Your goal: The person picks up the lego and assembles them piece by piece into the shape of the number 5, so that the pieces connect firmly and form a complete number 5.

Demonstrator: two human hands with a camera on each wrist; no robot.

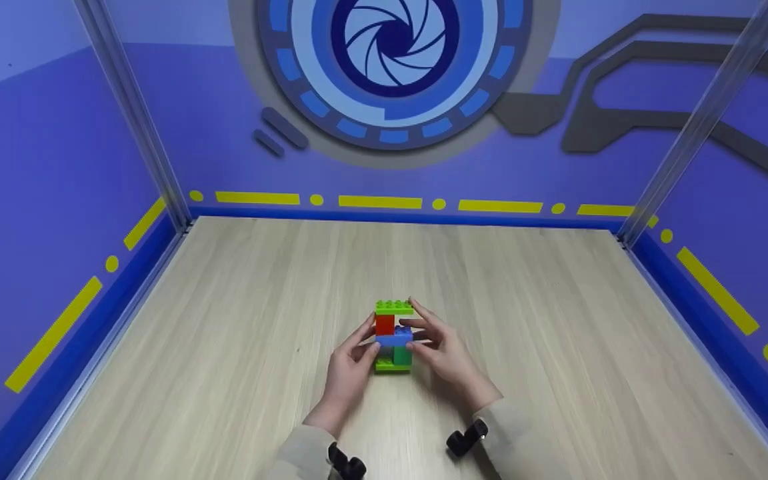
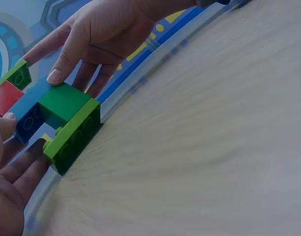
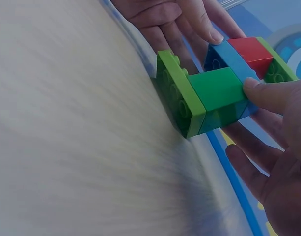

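Between the two hands stands a stack of toy building bricks. From the bottom up it has a light green plate (image 1: 392, 369), a dark green brick (image 1: 402, 355), a blue brick (image 1: 394, 340), a red brick (image 1: 385, 325) and a second light green plate (image 1: 395, 308) on top. The left hand (image 1: 349, 370) holds the stack from the left, its thumb on the blue brick's end. From the right, the right hand (image 1: 449, 360) pinches it, thumb on the blue brick and index finger raised near the top plate. In both wrist views the thumbs press the blue brick's opposite ends.
A pale wood-grain table (image 1: 524, 320) lies under the hands. Purple-blue walls (image 1: 391, 180) with yellow dashes enclose its back and sides, and metal posts (image 1: 137, 113) stand at the back corners. Dark wrist cameras (image 1: 467, 440) sit on the sleeves.
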